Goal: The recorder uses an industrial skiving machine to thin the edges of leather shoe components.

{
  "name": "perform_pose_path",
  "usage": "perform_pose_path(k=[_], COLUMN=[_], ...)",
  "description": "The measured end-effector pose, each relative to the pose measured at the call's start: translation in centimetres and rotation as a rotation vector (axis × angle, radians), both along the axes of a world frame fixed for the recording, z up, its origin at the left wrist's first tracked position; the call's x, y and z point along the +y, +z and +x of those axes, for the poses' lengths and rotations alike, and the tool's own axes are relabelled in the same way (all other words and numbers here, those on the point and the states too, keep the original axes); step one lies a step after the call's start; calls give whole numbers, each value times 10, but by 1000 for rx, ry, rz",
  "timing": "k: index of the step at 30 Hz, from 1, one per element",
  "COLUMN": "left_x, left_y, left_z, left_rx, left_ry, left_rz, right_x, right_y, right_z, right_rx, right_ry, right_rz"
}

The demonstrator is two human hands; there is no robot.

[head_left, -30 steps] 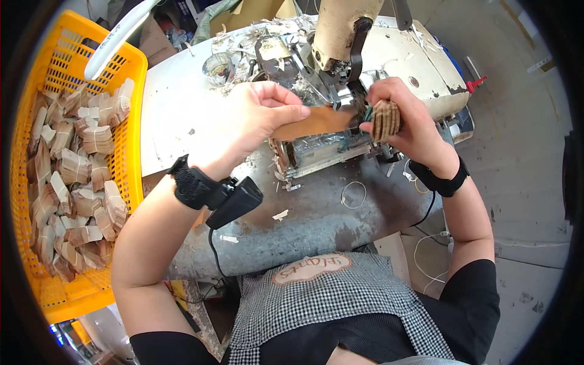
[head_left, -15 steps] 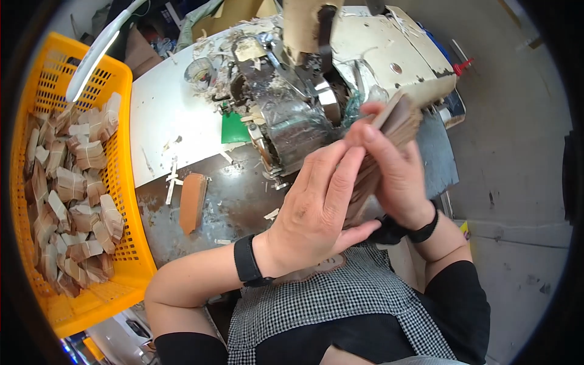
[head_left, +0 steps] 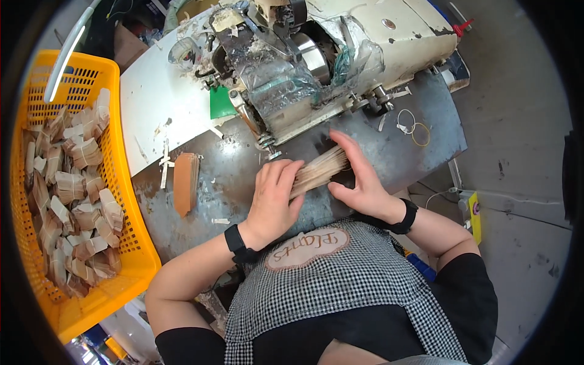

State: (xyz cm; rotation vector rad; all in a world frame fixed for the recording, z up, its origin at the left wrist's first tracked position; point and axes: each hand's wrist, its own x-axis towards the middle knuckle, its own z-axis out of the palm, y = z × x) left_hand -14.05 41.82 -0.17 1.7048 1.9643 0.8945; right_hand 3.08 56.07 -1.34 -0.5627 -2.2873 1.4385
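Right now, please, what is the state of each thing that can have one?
Left hand: gripping the strip stack at its left end.
Right hand: spread open at the right end.
Strip stack: layered edges showing.
Orange-brown stack: lying down, untouched.
Yellow basket: heaped with bundles.
Lamp: lit.
Machine: dirty; running or stopped, cannot tell.
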Motion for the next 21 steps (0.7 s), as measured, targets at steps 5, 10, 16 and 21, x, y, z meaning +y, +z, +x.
perform_pose_path(k=[5,10,16,21], left_x=[-1,-2,3,7], left_y=[-3,-10,-1,42], left_z=[2,-7,-6,-23], left_rx=[-95,-64,202,-158], left_ry=[62,5,-28,-128], left_rz=[27,49,49,138], right_x=[-24,-23,-20,3], right_y=[3,8,1,41], right_z=[-7,-11,-15,-21], right_rx=[22,41,-31,55], right_ry=[99,129,118,109], right_rz=[-39,-40,66,-100])
